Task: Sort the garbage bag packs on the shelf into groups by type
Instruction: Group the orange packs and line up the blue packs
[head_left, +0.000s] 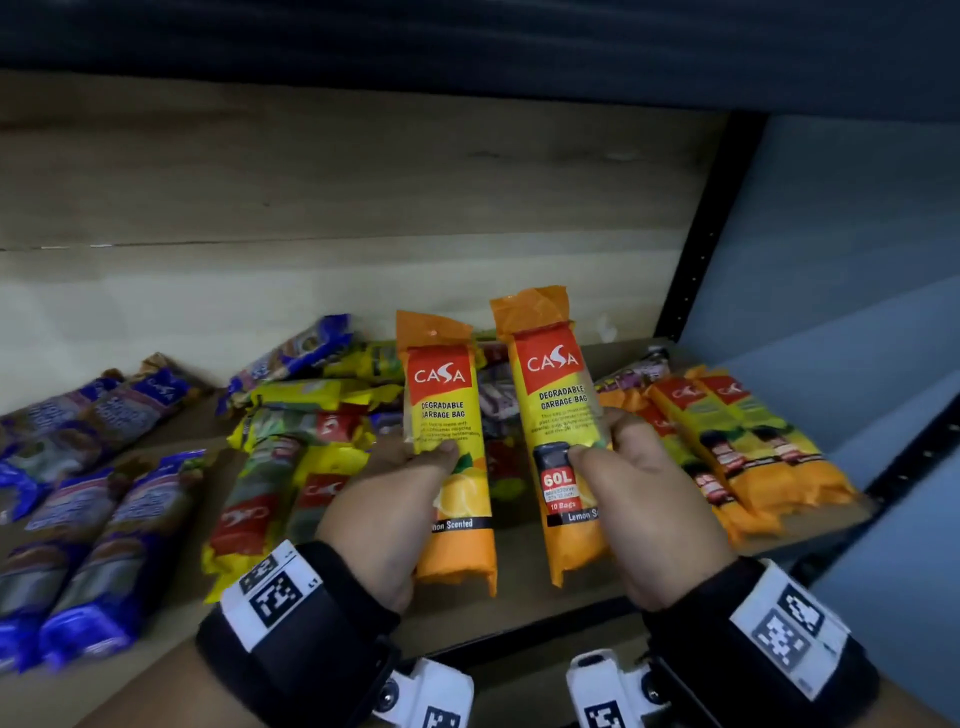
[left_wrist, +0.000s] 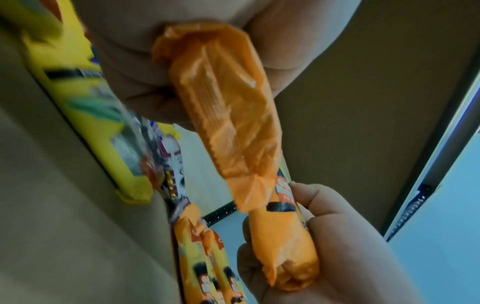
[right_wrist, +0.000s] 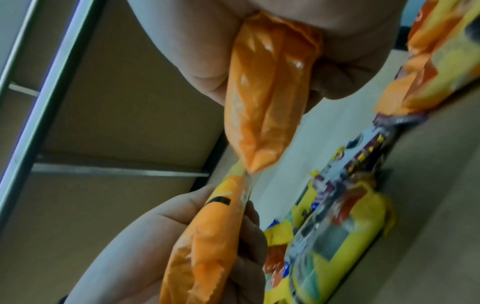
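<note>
my left hand (head_left: 387, 506) grips one orange pack (head_left: 451, 447) and my right hand (head_left: 641, 499) grips another orange pack (head_left: 558, 431), both upright side by side above the shelf (head_left: 519, 613), with an orange group (head_left: 737, 447) lying right and blue packs (head_left: 88, 519) left.

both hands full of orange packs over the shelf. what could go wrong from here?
1. The left hand and right hand each hold one orange pack, left pack and right pack, mid-length; either grip could slip on the glossy film.
2. The orange group lies near the shelf's front right edge; adding packs might push one off.
</note>
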